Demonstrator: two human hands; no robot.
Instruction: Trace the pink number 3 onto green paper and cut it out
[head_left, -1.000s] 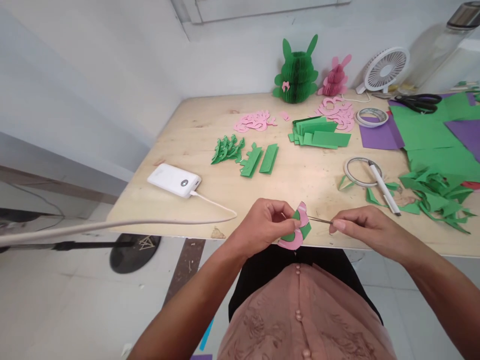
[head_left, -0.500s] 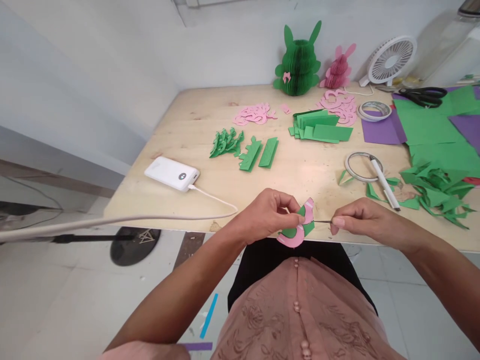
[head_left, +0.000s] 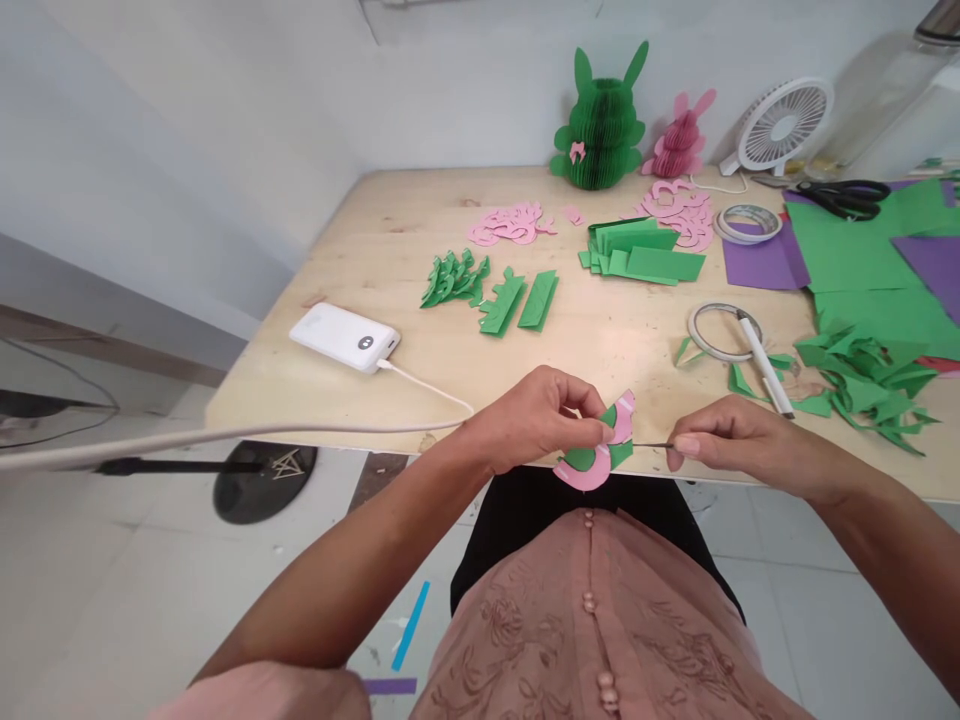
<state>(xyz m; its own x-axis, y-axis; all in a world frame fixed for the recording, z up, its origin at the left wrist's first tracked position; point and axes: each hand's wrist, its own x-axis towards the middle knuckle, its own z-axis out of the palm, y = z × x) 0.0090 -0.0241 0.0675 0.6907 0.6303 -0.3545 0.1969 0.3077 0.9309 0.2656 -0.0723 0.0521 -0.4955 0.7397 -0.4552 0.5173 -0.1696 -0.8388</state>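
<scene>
My left hand [head_left: 564,418] pinches a pink curved paper cutout [head_left: 587,475] together with a green paper piece [head_left: 622,456] at the table's front edge. Small whitish strips show on the pink paper. My right hand [head_left: 721,438] is closed on a thin dark tool [head_left: 654,445], its tip reaching the edge of the green paper; whether it is a blade or tweezers I cannot tell. Beyond my left hand lie folded green paper strips [head_left: 538,300] and a pile of cut green shapes [head_left: 453,277].
Pink cutouts [head_left: 513,223] and stacked green strips [head_left: 664,264] lie farther back. Paper rabbits, one green [head_left: 601,135], stand by the wall near a white fan [head_left: 784,123]. Scissors [head_left: 844,197], tape [head_left: 748,224], a marker [head_left: 765,364] and green scraps [head_left: 870,370] are right. A power bank [head_left: 345,337] trails a cable.
The view has shifted slightly. Both hands keep their grips, and the tool's tip stays at the paper's edge with little visible movement.
</scene>
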